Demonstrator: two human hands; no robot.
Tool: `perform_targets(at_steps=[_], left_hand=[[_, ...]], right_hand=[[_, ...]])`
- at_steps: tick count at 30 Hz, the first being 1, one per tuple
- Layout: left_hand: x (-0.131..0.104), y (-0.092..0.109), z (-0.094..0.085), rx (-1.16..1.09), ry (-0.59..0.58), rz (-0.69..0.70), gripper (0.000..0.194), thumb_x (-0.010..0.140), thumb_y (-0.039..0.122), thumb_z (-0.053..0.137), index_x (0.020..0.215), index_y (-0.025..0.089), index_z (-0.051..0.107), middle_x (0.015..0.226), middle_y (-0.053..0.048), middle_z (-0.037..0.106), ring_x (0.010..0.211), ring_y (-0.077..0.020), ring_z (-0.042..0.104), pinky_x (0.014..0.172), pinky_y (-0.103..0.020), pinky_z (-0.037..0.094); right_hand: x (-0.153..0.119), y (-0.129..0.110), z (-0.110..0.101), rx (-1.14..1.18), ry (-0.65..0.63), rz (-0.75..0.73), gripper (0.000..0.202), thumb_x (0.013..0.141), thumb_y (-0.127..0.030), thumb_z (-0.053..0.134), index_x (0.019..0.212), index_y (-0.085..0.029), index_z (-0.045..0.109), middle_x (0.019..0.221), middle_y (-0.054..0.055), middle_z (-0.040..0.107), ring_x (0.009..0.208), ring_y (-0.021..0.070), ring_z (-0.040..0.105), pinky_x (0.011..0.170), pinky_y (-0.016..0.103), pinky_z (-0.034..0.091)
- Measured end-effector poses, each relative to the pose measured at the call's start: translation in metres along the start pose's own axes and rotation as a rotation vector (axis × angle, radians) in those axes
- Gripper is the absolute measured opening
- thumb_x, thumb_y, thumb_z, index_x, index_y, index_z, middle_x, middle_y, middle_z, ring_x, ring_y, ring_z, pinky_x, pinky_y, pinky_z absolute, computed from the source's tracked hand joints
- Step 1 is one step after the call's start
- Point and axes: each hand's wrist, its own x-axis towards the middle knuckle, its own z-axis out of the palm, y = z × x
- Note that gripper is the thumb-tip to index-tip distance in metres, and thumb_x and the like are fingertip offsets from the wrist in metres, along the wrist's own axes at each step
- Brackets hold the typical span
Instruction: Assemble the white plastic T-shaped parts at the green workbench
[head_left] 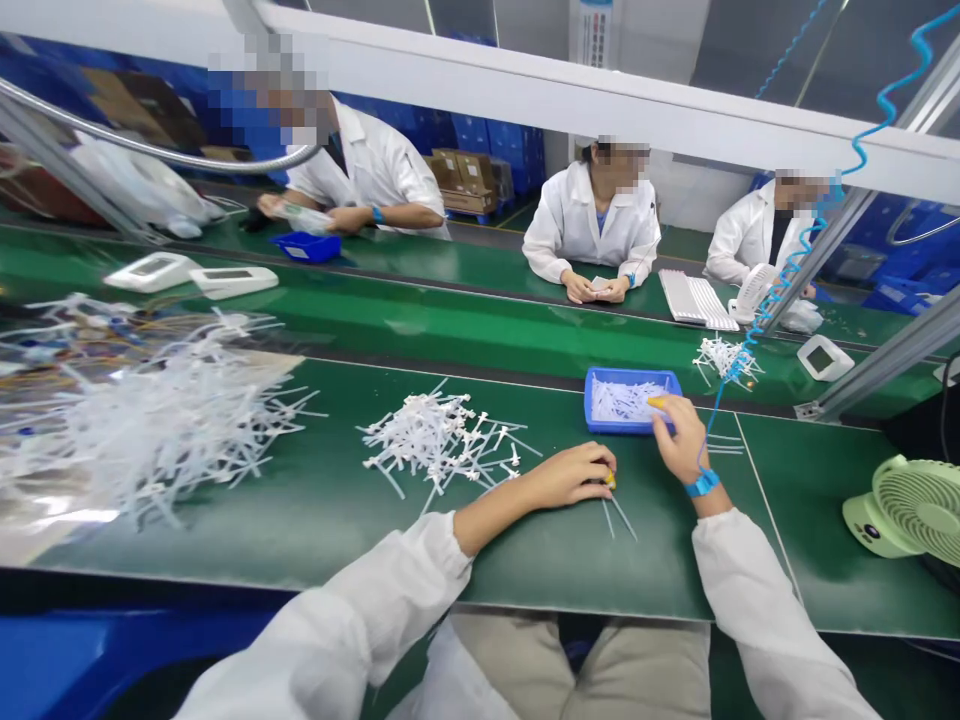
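My left hand (576,474) rests low over the green work surface (525,560), its fingers closed around a small white-tipped piece with thin pale tubes (619,516) that stick out toward me. Yellow covers show at its fingertips. At the right edge of a blue tray (634,430), my right hand (679,432) has its fingers drawn together, a yellow cover on one fingertip; whether it pinches anything is too small to tell. Many short, thin white pieces (626,398) lie in the tray. Left of my left hand is a pile of white tubes with connectors (431,435).
A larger tube heap (172,420) covers the left side. A few tubes (726,444) lie right of my right hand. A green fan (900,505) stands at the right edge. A blue coiled cord (806,265) hangs near my right wrist. Three people in white coats sit across the conveyor (450,325).
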Motion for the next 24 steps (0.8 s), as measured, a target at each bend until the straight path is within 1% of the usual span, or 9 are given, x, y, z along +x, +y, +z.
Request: perform_targets(at_steps=[3,5,7,10,12,14,16,20,24], left_hand=[[-0.002,0.002,0.0,-0.051,0.016,-0.054,0.03,0.107,0.046,0.068,0.116,0.02,0.077,0.118,-0.012,0.072,0.111,-0.025,0.067,0.103,-0.036,0.051],[-0.005,0.005,-0.003,-0.093,0.035,-0.115,0.041,0.103,0.048,0.073,0.134,0.02,0.069,0.121,-0.012,0.072,0.111,-0.0259,0.067,0.101,-0.036,0.052],[-0.009,0.01,-0.008,-0.119,0.051,-0.155,0.048,0.102,0.047,0.075,0.14,0.021,0.062,0.124,-0.013,0.071,0.112,-0.0268,0.067,0.099,-0.037,0.053],[-0.017,0.014,-0.014,-0.072,0.042,-0.134,0.027,0.105,0.033,0.068,0.128,0.02,0.065,0.123,-0.012,0.07,0.114,-0.0276,0.065,0.101,-0.038,0.051],[-0.022,0.013,-0.014,-0.026,0.021,-0.096,0.015,0.103,0.022,0.063,0.118,0.02,0.068,0.118,-0.01,0.071,0.112,-0.0271,0.063,0.102,-0.038,0.049],[-0.025,0.011,-0.011,-0.009,0.014,-0.08,0.013,0.102,0.016,0.062,0.111,0.021,0.069,0.112,-0.008,0.072,0.109,-0.0261,0.061,0.101,-0.036,0.048],[-0.026,0.008,-0.006,-0.002,0.022,-0.081,0.011,0.104,0.018,0.062,0.11,0.022,0.07,0.109,-0.007,0.073,0.109,-0.0258,0.06,0.101,-0.036,0.047],[-0.026,0.003,0.0,0.004,0.054,-0.096,0.01,0.108,0.025,0.062,0.112,0.021,0.071,0.109,-0.007,0.072,0.109,-0.0255,0.061,0.1,-0.036,0.047],[-0.025,0.001,-0.002,0.033,0.111,-0.127,0.014,0.109,0.019,0.059,0.117,0.021,0.07,0.112,-0.008,0.072,0.108,-0.0249,0.062,0.098,-0.036,0.048]], right_hand=[[0.003,-0.008,0.013,0.003,-0.029,0.009,0.033,0.107,-0.027,0.05,0.129,-0.026,0.075,0.12,0.012,0.078,0.124,0.0331,0.066,0.115,0.057,0.052],[0.005,-0.005,0.015,-0.031,-0.06,0.015,0.035,0.106,-0.026,0.05,0.132,-0.026,0.074,0.121,0.012,0.078,0.125,0.0336,0.065,0.117,0.058,0.049],[0.011,0.003,0.015,-0.103,-0.155,0.039,0.035,0.107,-0.024,0.049,0.133,-0.024,0.073,0.126,0.013,0.077,0.127,0.0338,0.064,0.118,0.058,0.048],[0.029,0.019,0.019,-0.202,-0.377,0.085,0.031,0.105,-0.023,0.054,0.128,-0.021,0.075,0.128,0.014,0.077,0.126,0.0328,0.066,0.116,0.053,0.049],[0.044,0.031,0.024,-0.223,-0.487,0.105,0.025,0.1,-0.021,0.062,0.12,-0.022,0.078,0.121,0.012,0.079,0.117,0.0306,0.07,0.109,0.048,0.052],[0.057,0.041,0.031,-0.235,-0.561,0.12,0.02,0.093,-0.016,0.07,0.109,-0.021,0.08,0.11,0.01,0.081,0.105,0.0281,0.073,0.101,0.043,0.054],[0.069,0.049,0.036,-0.255,-0.621,0.129,0.018,0.088,-0.011,0.073,0.101,-0.021,0.081,0.1,0.009,0.081,0.097,0.0261,0.074,0.094,0.037,0.054],[0.085,0.052,0.037,-0.288,-0.68,0.127,0.02,0.087,-0.007,0.069,0.095,-0.022,0.08,0.09,0.004,0.081,0.088,0.022,0.074,0.086,0.03,0.052],[0.09,0.044,0.018,-0.298,-0.634,0.116,0.024,0.091,-0.01,0.062,0.103,-0.02,0.08,0.097,0.006,0.082,0.094,0.0231,0.074,0.091,0.032,0.054]])
